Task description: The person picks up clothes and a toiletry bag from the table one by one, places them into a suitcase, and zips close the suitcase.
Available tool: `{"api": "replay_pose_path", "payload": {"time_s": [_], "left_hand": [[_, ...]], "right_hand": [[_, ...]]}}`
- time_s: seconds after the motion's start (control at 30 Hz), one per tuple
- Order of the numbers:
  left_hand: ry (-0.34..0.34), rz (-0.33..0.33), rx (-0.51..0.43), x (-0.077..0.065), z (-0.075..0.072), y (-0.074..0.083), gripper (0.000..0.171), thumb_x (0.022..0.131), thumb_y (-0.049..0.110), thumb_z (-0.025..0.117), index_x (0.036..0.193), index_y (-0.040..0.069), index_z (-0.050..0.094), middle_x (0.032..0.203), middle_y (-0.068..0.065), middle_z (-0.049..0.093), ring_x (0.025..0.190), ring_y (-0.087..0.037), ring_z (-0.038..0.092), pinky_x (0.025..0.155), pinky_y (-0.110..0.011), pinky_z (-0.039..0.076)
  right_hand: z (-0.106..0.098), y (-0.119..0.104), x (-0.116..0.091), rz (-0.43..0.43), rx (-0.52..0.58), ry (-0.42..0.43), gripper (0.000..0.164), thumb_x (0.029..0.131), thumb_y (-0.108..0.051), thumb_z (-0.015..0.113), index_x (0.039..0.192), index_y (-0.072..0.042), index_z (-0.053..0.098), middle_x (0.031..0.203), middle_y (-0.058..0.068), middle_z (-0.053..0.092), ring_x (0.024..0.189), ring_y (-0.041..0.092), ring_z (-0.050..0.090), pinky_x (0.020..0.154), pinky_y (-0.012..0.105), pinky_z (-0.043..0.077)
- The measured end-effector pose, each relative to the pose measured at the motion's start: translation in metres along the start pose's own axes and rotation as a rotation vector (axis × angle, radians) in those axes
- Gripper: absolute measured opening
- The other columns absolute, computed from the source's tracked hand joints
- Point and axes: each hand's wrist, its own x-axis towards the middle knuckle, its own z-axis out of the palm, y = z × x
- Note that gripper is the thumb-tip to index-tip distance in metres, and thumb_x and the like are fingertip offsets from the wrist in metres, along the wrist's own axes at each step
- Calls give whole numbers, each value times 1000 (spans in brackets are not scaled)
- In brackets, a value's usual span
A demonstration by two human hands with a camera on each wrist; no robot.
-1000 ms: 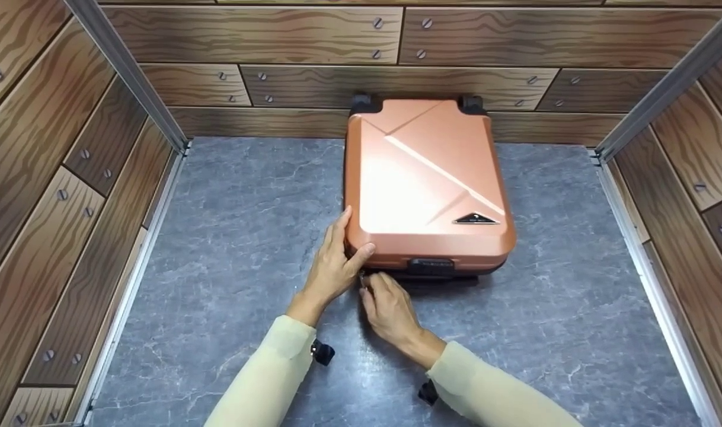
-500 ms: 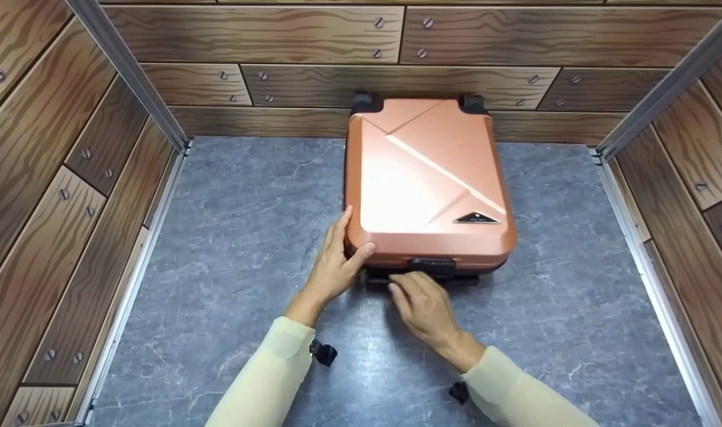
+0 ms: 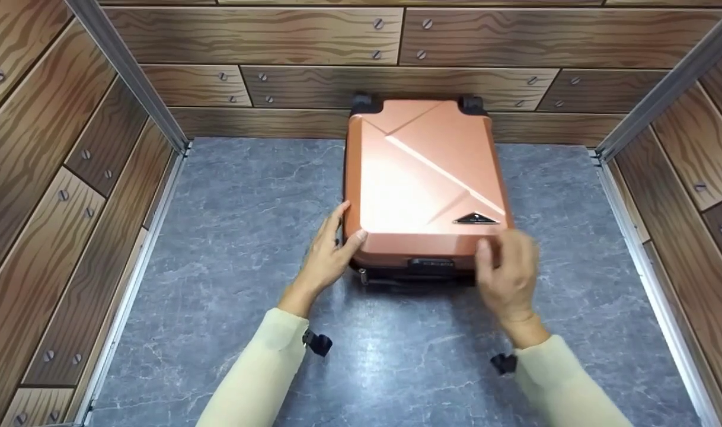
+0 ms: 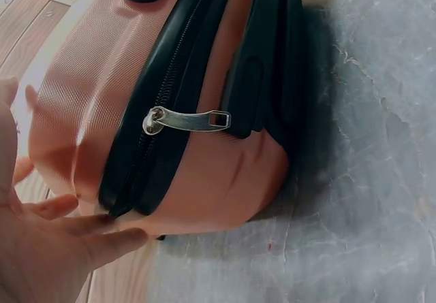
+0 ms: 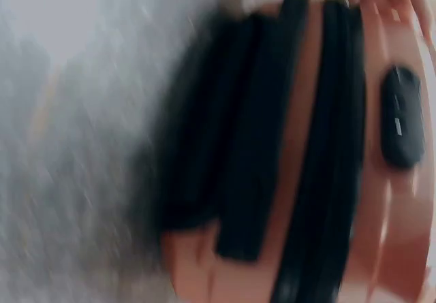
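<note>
An orange hard-shell suitcase (image 3: 432,172) lies flat on the floor, its wheels toward the back wall. My left hand (image 3: 327,252) is at the near left corner, thumb along the top edge and fingers spread down the side. In the left wrist view, a metal zipper pull (image 4: 187,120) hangs from the black zipper (image 4: 167,78) close to that corner. My right hand (image 3: 509,276), blurred, hovers by the near right corner with loosely bent fingers and nothing seen in them. Whether it touches the shell is unclear. A black carry handle (image 3: 431,265) sits midway along the near side.
Grey marbled floor (image 3: 242,237) surrounds the suitcase. Wood-patterned panels (image 3: 313,35) stand behind it and on both sides, with metal rails (image 3: 651,284) along the edges. The black wheels (image 3: 472,105) are close to the back panel.
My right hand has left the zipper pull at the near left corner and swept right and up to the near right corner. My left hand has shifted slightly up and left.
</note>
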Motion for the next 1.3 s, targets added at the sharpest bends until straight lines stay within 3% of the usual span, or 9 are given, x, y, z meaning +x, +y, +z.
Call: {"api": "replay_pose_path", "payload": {"time_s": [0.1,0.23,0.3,0.4,0.57,0.8,1.3], "left_hand": [[-15,-24,17,4,1,2,85,100,72,52,170,36,18,176,-5,22,160,-34,27,124,-62,29],[-59,-57,5,7,5,4,97,99,77,48,171,30,4,177,-12,13,162,-35,18,129,-58,21],[-77,-69,-7,8,7,4,100,99,75,49,171,26,1,177,-15,11,162,-35,17,130,-55,20],[-88,-76,-12,8,11,6,101,101,71,50,171,20,-1,177,-17,9,162,-35,17,130,-52,20],[-89,-76,7,7,14,11,98,105,64,49,171,12,-1,176,-19,8,162,-35,15,131,-50,17],[-76,-114,19,-3,20,18,97,106,60,48,170,7,-4,176,-21,5,163,-34,12,132,-49,16],[-125,-81,66,-45,36,34,98,109,58,41,165,-3,-10,174,-26,-7,163,-36,0,132,-49,10]], "right_hand": [[-8,15,14,188,-35,-75,43,95,-20,66,130,6,64,127,28,63,118,46,56,106,53,41],[-15,29,25,482,-14,-304,66,105,-33,58,159,1,41,164,27,37,153,45,33,128,57,22],[-16,33,27,587,12,-415,69,109,-38,51,164,-2,31,172,25,24,159,43,22,131,56,15],[-15,35,26,666,55,-515,71,111,-42,46,168,-5,23,174,24,18,161,43,17,131,57,12],[-11,35,23,720,87,-520,74,110,-44,48,169,-11,19,174,23,20,160,44,20,130,59,14],[-7,41,25,715,111,-488,70,110,-43,49,168,-13,26,172,23,27,158,43,25,129,60,18],[-9,65,38,694,147,-487,60,109,-41,52,163,-15,42,165,21,43,152,42,38,125,57,27]]}}
